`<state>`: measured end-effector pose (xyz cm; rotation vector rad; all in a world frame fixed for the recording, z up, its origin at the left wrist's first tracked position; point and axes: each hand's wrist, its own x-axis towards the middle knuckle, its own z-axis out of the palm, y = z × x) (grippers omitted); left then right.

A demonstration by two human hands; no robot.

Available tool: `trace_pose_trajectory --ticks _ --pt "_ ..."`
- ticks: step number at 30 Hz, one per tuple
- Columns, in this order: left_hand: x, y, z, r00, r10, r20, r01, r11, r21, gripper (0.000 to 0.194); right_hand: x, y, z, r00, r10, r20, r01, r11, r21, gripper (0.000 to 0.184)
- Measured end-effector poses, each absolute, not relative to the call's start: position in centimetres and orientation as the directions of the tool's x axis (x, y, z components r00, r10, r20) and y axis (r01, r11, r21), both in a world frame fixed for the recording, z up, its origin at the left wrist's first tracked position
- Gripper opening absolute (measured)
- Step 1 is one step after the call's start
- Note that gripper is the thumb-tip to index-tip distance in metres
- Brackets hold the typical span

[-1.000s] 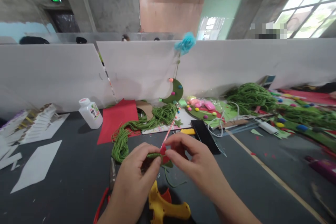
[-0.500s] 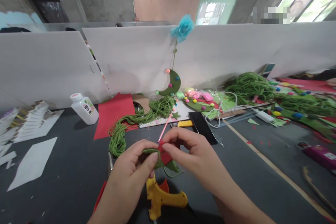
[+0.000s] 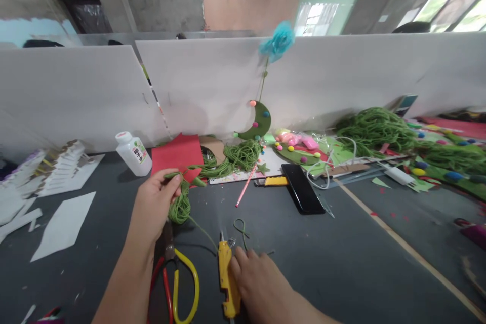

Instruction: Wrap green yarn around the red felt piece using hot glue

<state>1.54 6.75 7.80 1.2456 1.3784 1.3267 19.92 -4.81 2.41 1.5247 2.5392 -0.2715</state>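
My left hand (image 3: pixel 154 203) pinches a small green and red felt piece (image 3: pixel 190 176) and holds it up over the bundle of green yarn (image 3: pixel 212 172), with a thin green strand trailing down from it. My right hand (image 3: pixel 255 277) lies low on the dark table, fingers curled against the yellow glue gun (image 3: pixel 227 277), whose nozzle points away from me. Red and yellow handled scissors (image 3: pixel 175 279) lie between my two arms.
A black phone (image 3: pixel 302 189), a yellow utility knife (image 3: pixel 271 181) and a pink striped stick (image 3: pixel 246 186) lie ahead. A white glue bottle (image 3: pixel 132 152) and red felt sheet (image 3: pixel 178 153) stand at back left. White paper cutouts (image 3: pixel 63 223) lie left. Green yarn and felt pieces (image 3: pixel 379 134) crowd the right.
My hands have parted. The left one carried the felt piece up and to the left. The right one dropped to the glue gun on the table.
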Motion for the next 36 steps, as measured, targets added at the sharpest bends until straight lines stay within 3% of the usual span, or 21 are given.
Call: trace_pose_trajectory --ticks 5,7,9,10,13,15,18,23,27,36 --pt "2.4 6.3 8.3 -0.103 0.992 0.071 0.105 -0.06 0.993 0.026 20.3 -5.2 1.7 -0.422 0.884 -0.203 0.906 0.402 -0.135 0.03" --pt "2.6 6.0 8.6 -0.088 0.993 0.078 0.112 -0.068 0.991 0.026 21.3 -4.8 2.7 -0.406 0.902 -0.145 0.9 0.367 -0.233 0.032" --pt "2.7 5.6 8.9 -0.08 0.993 0.086 0.124 -0.075 0.989 0.025 22.6 -4.3 4.3 -0.313 0.949 -0.051 0.81 0.238 -0.536 0.031" --pt "2.7 5.5 9.0 -0.078 0.993 0.088 0.131 -0.077 0.988 0.025 23.2 -4.0 5.1 -0.277 0.961 -0.011 0.756 0.211 -0.62 0.026" --pt "2.9 4.8 9.5 -0.066 0.994 0.088 0.156 -0.077 0.985 0.024 24.6 -3.3 8.0 -0.215 0.96 0.18 0.644 0.278 -0.713 0.005" --pt "3.2 4.2 9.9 -0.058 0.994 0.087 0.171 -0.076 0.982 0.025 24.8 -3.2 9.8 -0.178 0.94 0.291 0.559 0.339 -0.756 0.011" --pt "3.7 3.3 10.6 -0.043 0.995 0.089 0.185 -0.08 0.979 0.026 24.2 -3.3 11.8 -0.209 0.926 0.315 0.517 0.378 -0.768 0.012" --pt "4.3 1.9 11.3 -0.001 0.997 0.079 0.218 -0.077 0.973 0.025 22.4 -3.3 12.0 -0.179 0.858 0.481 0.622 0.477 -0.621 0.025" --pt "4.5 1.8 11.4 -0.004 0.996 0.094 0.262 -0.09 0.961 0.024 22.1 -2.9 11.4 -0.147 0.791 0.593 0.631 0.537 -0.56 0.022" --pt "4.4 2.0 11.4 -0.022 0.995 0.093 0.323 -0.081 0.943 0.023 22.3 -2.5 11.1 -0.165 0.832 0.53 0.634 0.501 -0.589 0.019"
